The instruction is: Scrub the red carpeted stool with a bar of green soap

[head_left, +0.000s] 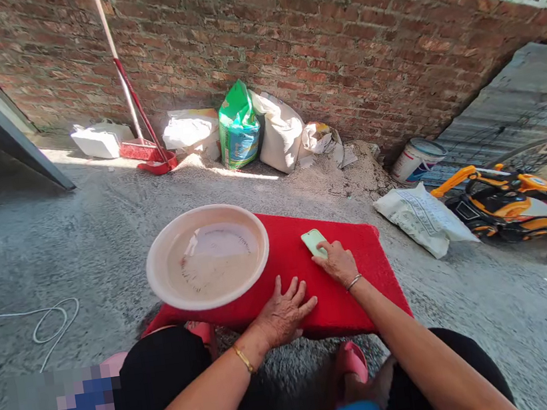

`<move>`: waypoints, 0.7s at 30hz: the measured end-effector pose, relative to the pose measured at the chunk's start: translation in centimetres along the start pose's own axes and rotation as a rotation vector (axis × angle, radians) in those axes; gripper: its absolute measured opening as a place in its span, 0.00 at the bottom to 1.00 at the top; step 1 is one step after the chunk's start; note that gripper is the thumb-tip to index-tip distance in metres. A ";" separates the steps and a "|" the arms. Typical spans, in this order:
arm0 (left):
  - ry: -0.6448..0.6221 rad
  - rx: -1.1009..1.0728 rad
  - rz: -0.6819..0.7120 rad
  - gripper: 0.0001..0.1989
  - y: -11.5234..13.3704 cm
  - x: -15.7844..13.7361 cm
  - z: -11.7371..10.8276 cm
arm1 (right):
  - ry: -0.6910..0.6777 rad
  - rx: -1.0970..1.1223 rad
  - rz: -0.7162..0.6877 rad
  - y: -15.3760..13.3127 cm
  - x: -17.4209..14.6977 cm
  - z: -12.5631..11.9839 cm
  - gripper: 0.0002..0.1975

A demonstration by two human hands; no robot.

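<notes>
A red mat point(361, 260) lies on the concrete floor in front of me. My left hand point(283, 312) rests flat on its near part, fingers spread, holding nothing. My right hand point(337, 262) presses a small light-green bar, likely soap or a scrubber point(313, 241), against the mat's middle. A round pinkish-white basin point(160, 260) with cloudy water sits on the mat's left end, just left of my left hand. Pink sandals show under my knees at the mat's near edge.
A brick wall runs across the back. Against it stand sacks point(280, 131), a green bag point(238, 127), a red broom and dustpan point(149, 151) and a white container point(99, 139). A bucket point(417, 159), a white sack point(424, 217) and an orange toy car point(509, 197) are to the right. A cord point(42, 323) lies left.
</notes>
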State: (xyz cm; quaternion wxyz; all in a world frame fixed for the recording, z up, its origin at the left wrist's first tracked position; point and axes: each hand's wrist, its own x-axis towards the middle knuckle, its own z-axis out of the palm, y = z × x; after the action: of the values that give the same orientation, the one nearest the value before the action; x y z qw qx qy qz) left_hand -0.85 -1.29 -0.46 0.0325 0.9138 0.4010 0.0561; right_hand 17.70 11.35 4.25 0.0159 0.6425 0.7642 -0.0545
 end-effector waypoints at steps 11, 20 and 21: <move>-0.008 0.032 -0.023 0.40 -0.1 0.1 0.2 | 0.131 0.234 0.517 15.8 -5.5 -0.5 0.23; 0.150 0.040 0.294 0.17 3.9 -2.6 0.5 | 0.181 0.277 -0.044 -2.9 -8.9 2.9 0.17; 0.136 0.028 0.355 0.13 4.3 -2.8 0.3 | 0.165 0.224 -0.097 -4.3 -9.0 2.7 0.18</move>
State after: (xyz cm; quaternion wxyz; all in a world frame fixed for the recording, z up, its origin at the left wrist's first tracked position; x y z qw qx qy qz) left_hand 0.45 -6.31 -0.49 -0.0179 0.9647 0.2353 0.1170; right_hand 14.90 1.50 2.65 -0.1216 0.6049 0.7821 -0.0872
